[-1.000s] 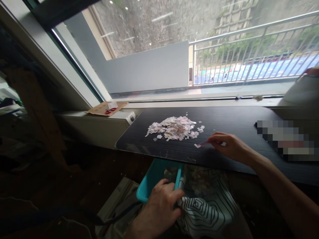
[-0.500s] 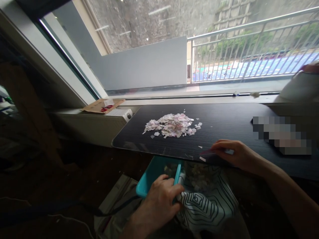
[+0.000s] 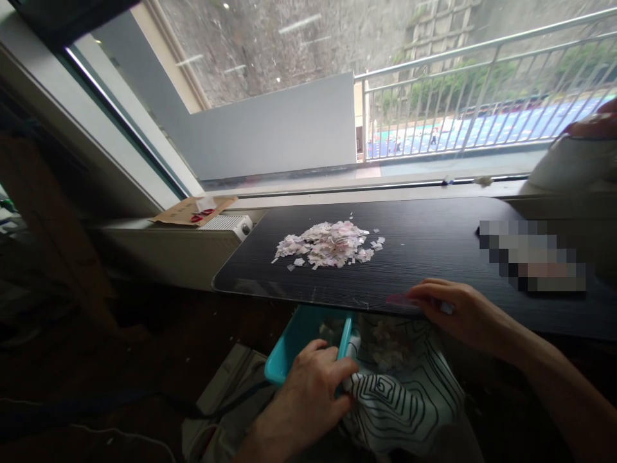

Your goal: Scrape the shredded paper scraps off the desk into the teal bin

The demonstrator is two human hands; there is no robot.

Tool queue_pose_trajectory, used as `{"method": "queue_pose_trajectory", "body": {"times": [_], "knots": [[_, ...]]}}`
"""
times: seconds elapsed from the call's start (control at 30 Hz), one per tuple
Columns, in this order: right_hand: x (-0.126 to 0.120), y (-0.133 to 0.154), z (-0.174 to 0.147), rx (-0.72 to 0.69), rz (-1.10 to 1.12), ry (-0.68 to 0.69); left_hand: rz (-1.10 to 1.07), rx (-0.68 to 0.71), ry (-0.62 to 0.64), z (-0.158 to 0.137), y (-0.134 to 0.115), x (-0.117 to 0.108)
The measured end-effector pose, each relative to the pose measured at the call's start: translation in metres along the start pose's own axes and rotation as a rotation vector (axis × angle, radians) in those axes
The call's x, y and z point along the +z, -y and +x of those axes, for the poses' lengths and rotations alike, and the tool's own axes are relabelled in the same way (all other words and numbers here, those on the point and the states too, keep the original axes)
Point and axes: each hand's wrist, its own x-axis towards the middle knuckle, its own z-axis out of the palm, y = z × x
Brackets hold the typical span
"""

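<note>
My left hand [image 3: 313, 382] is closed on the rim of a teal plastic bin [image 3: 282, 360], with the edge of a white cloth patterned in black lines [image 3: 390, 399] caught in the same grip. Pale paper scraps [image 3: 385, 344] lie in the hollow of the cloth, under the table's edge. At the front edge of the black table [image 3: 434, 238], my right hand [image 3: 443, 302] pinches a thin, see-through pink strip [image 3: 400, 299] whose exact kind I cannot make out. Further back sits a heap of small white and pinkish paper scraps [image 3: 332, 243].
Behind the table is a window with a railing [image 3: 434, 116] outside. A cardboard sheet with red-handled scissors [image 3: 202, 215] rests on the sill at left, beside a white radiator [image 3: 226, 225]. A blurred-out object [image 3: 535, 257] lies on the table at right.
Two loose paper scraps by the pink strip at the table's front edge are gone from the tabletop. My right hand has shifted slightly towards the edge; my left hand keeps its grip.
</note>
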Motion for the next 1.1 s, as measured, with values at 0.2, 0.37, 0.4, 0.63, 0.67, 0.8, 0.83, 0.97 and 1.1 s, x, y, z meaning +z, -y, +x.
{"method": "queue_pose_trajectory", "body": {"times": [0.2, 0.37, 0.4, 0.63, 0.67, 0.8, 0.83, 0.97, 1.1], "knots": [[0.002, -0.019, 0.039, 0.067, -0.032, -0.177, 0.006, 0.005, 0.02, 0.001, -0.003, 0.004], [0.016, -0.038, 0.097, 0.094, -0.157, -0.263, -0.03, 0.005, 0.053, 0.005, -0.003, 0.011], [0.02, -0.037, 0.101, 0.068, -0.179, -0.255, -0.03, 0.003, 0.066, 0.006, -0.002, 0.012], [0.039, -0.002, 0.079, -0.068, -0.038, -0.17, 0.024, -0.017, 0.111, 0.005, -0.004, 0.01], [0.039, 0.001, 0.076, -0.031, -0.018, -0.196, 0.034, -0.014, 0.118, 0.005, -0.006, 0.009], [0.041, 0.0, 0.072, 0.101, -0.004, -0.216, 0.059, 0.01, 0.131, 0.006, -0.012, 0.006], [0.042, -0.002, 0.071, 0.113, -0.011, -0.215, 0.064, 0.015, 0.126, 0.007, -0.013, 0.006], [0.05, -0.009, 0.065, 0.139, 0.074, -0.272, 0.064, 0.023, 0.1, 0.008, -0.013, 0.007], [0.056, -0.013, 0.061, 0.11, 0.18, -0.322, 0.045, 0.021, 0.078, 0.009, -0.013, 0.009]]}}
